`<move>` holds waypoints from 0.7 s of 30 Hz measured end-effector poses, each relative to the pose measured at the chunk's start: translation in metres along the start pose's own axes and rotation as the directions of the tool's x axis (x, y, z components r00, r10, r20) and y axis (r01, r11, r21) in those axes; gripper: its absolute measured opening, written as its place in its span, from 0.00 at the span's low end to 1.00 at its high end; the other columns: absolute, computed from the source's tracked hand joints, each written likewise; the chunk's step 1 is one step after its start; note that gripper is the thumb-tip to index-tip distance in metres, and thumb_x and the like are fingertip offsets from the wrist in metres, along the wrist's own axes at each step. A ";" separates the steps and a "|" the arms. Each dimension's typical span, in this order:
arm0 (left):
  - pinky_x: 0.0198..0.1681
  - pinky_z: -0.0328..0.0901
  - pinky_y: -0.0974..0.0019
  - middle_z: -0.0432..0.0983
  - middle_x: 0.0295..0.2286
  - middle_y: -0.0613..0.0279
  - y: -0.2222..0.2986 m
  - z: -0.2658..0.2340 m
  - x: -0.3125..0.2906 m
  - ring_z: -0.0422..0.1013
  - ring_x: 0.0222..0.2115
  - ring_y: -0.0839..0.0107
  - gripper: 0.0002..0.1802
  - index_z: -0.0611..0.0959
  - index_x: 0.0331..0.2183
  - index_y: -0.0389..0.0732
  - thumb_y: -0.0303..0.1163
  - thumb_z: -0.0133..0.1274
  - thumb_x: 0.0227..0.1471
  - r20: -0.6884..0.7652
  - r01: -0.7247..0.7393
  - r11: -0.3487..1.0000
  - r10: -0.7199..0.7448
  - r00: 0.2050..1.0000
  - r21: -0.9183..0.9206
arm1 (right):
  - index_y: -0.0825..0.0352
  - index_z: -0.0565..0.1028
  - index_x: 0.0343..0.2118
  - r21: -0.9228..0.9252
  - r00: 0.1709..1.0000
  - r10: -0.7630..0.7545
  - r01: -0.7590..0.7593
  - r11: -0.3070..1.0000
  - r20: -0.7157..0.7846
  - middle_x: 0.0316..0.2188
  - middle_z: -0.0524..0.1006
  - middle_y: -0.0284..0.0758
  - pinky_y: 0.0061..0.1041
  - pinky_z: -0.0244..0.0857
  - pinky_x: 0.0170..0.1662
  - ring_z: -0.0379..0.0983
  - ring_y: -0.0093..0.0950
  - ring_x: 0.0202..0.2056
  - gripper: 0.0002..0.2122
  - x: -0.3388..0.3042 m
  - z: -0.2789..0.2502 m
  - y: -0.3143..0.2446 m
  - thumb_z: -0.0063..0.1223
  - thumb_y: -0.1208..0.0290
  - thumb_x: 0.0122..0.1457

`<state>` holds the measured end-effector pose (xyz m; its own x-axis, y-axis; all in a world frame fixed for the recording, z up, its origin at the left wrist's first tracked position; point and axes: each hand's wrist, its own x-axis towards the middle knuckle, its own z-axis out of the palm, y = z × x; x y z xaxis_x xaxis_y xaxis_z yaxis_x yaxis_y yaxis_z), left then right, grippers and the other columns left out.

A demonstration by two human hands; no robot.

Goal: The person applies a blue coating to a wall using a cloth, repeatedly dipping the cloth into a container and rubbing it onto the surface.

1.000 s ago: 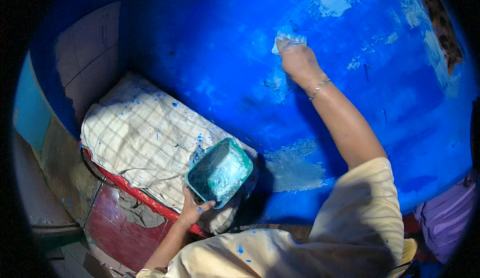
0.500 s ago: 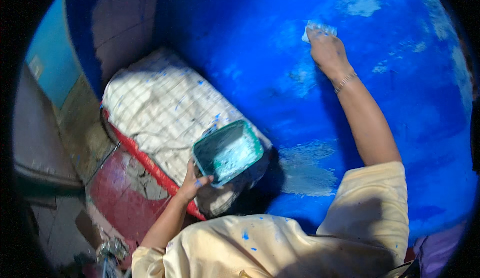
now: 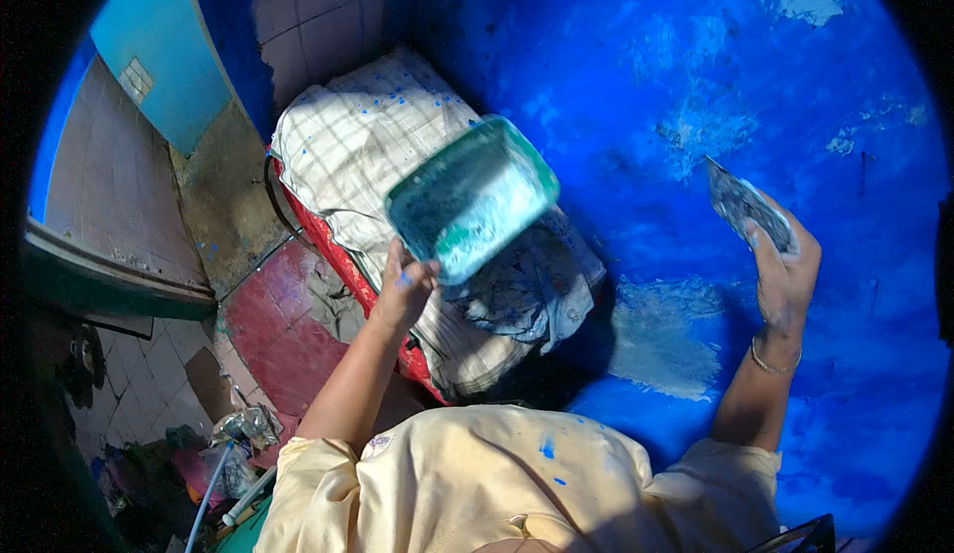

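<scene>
A: What does the left hand (image 3: pixel 405 290) have?

B: It is closed on the near left corner of a green rectangular tub with rounded corners (image 3: pixel 534 160), tipped so that the inside shows, over a cream checked cloth (image 3: pixel 338 136)

A: How does the tub look?

B: Smeared. Pale bluish-white paste coats much of the inside, with darker streaks toward the left and patches of plain green showing through

A: And the right hand (image 3: pixel 790 265)?

B: It grips a thin, flat, dark-grey scraper (image 3: pixel 737 202), thumb on the near face, fingers behind. The scraper is out in front of the blue-painted wall (image 3: pixel 586 66), one pointed corner up and to the left, its face mottled with whitish residue

A: What can't you make out?

B: Whether the scraper touches the wall, for one; its far face is turned away and its lower end is covered by the hand. Part of the left hand's hold is hidden behind the tub, and I can't tell if the tub's base meets anything below. It also covers part of a crumpled grey-blue cloth (image 3: pixel 527 290). The pale yellow shirt (image 3: pixel 477 464) is cut off by the lower edge, and the clutter at lower left sinks into shadow
</scene>
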<state>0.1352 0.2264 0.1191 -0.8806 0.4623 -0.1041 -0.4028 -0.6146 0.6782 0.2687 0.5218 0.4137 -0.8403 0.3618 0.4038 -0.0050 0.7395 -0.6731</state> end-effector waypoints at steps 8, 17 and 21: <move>0.43 0.68 0.56 0.66 0.46 0.54 0.056 -0.025 0.064 0.69 0.43 0.61 0.31 0.61 0.52 0.41 0.26 0.48 0.43 -0.012 -0.145 0.987 0.145 0.989 -0.071 | 0.76 0.74 0.42 -0.019 0.951 0.278 -0.283 0.959 -0.135 0.37 0.77 0.38 0.24 0.65 0.45 0.72 0.24 0.38 0.14 -0.053 0.004 0.040 0.50 0.82 0.51; 0.53 0.60 0.60 0.59 0.50 0.49 0.083 -0.018 0.060 0.61 0.50 0.58 0.51 0.44 0.56 0.37 0.18 0.59 0.36 0.004 0.064 0.968 -0.067 0.998 0.243 | 0.75 0.75 0.37 0.450 0.955 0.296 -0.263 0.853 -0.003 0.33 0.78 0.37 0.24 0.67 0.41 0.74 0.23 0.35 0.11 -0.001 0.142 -0.035 0.52 0.82 0.49; 0.52 0.60 0.61 0.59 0.50 0.47 0.082 -0.025 0.064 0.61 0.50 0.61 0.52 0.42 0.56 0.37 0.21 0.60 0.39 0.004 0.118 0.963 -0.122 0.993 0.241 | 0.72 0.76 0.33 0.180 0.967 0.188 -0.218 0.959 0.170 0.28 0.79 0.41 0.29 0.67 0.34 0.75 0.27 0.29 0.09 0.056 0.235 -0.039 0.49 0.81 0.47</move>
<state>0.0397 0.1900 0.1497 -0.8239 0.5362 -0.1835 -0.4316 -0.3838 0.8163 0.0948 0.3803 0.3169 -0.9060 0.3923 0.1591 0.0803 0.5284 -0.8452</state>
